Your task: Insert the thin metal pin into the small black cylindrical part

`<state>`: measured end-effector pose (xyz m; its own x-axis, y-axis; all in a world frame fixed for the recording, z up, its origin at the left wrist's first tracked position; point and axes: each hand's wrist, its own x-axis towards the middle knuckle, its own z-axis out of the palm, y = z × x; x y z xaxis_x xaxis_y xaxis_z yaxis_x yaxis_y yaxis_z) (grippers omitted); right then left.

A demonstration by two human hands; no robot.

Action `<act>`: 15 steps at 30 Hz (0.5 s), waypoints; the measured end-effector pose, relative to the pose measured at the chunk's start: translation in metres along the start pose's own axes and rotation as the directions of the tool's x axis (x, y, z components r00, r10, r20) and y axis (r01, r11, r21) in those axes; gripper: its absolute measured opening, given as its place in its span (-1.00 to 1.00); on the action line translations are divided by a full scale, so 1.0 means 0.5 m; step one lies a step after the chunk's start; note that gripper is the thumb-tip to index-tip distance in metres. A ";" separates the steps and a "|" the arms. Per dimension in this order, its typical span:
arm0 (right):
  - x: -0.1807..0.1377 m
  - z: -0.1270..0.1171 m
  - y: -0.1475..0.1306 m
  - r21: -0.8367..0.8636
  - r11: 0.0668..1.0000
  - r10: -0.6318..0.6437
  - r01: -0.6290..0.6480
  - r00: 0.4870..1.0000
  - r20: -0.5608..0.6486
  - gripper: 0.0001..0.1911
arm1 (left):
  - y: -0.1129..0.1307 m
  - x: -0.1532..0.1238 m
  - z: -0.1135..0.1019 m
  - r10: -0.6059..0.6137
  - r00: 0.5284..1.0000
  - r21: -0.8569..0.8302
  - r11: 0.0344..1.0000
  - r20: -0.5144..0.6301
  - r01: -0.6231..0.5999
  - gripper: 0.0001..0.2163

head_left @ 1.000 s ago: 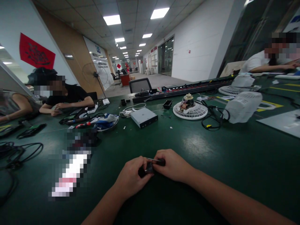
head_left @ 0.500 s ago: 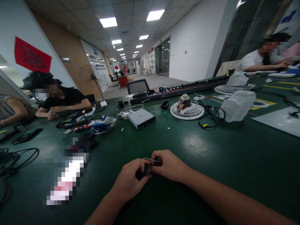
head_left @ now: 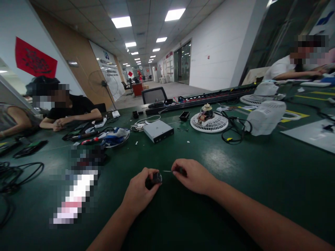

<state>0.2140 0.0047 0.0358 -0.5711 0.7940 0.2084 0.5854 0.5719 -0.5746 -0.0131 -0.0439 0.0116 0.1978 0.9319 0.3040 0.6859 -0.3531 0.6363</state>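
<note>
My left hand (head_left: 138, 190) is closed around a small dark cylindrical part (head_left: 157, 178), whose round end faces right. In my right hand (head_left: 193, 176), thumb and fingertips pinch a thin metal rod (head_left: 167, 171). The rod's bare tip points left, toward the cylinder, with a small gap between them. Its other end is hidden in the fingers. Both hands are low over the green tabletop (head_left: 167, 216). Beyond them lies a silver optical drive (head_left: 158, 130) with a black front.
A white fan grille with a motor (head_left: 209, 122) and a white fan housing (head_left: 268, 118) with a black cord stand at the right. Farther back is a small black tray (head_left: 184, 116). Tools and black cables (head_left: 22, 174) lie left. Co-workers sit at both far sides.
My hands have moved apart. The left, holding the cylinder, shifted left, and the cylinder's end now shows. The right drew the rod back to the right and slightly up.
</note>
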 end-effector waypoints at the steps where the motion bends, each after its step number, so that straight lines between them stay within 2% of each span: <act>1: -0.001 0.000 -0.001 -0.001 0.999 -0.039 0.039 0.999 0.027 -0.88 | 0.000 0.000 -0.001 0.001 1.000 0.000 1.000 -0.002 -0.001 -0.77; 4: -0.002 0.007 -0.007 -0.016 0.995 -0.096 0.098 0.993 0.066 -0.86 | 0.003 -0.002 -0.001 0.045 0.999 0.008 0.999 0.017 -0.045 -0.76; 9: -0.003 0.014 -0.010 -0.059 0.997 -0.055 0.059 0.996 0.069 -0.85 | 0.006 -0.003 0.003 0.065 0.997 0.015 0.998 0.035 -0.065 -0.75; 12: -0.003 0.013 -0.008 0.033 0.997 -0.072 0.069 0.991 0.109 -0.86 | 0.006 -0.003 0.005 0.038 0.999 0.002 0.999 0.034 -0.038 -0.76; 15: 0.000 0.015 -0.007 0.101 0.995 -0.019 0.010 0.996 0.085 -0.84 | 0.004 -0.004 0.007 0.050 0.998 -0.003 0.999 0.041 -0.050 -0.76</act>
<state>0.2074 0.0009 0.0318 -0.6287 0.7628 0.1513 0.5186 0.5563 -0.6493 -0.0096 -0.0462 0.0096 0.2604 0.9156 0.3065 0.6733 -0.3997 0.6221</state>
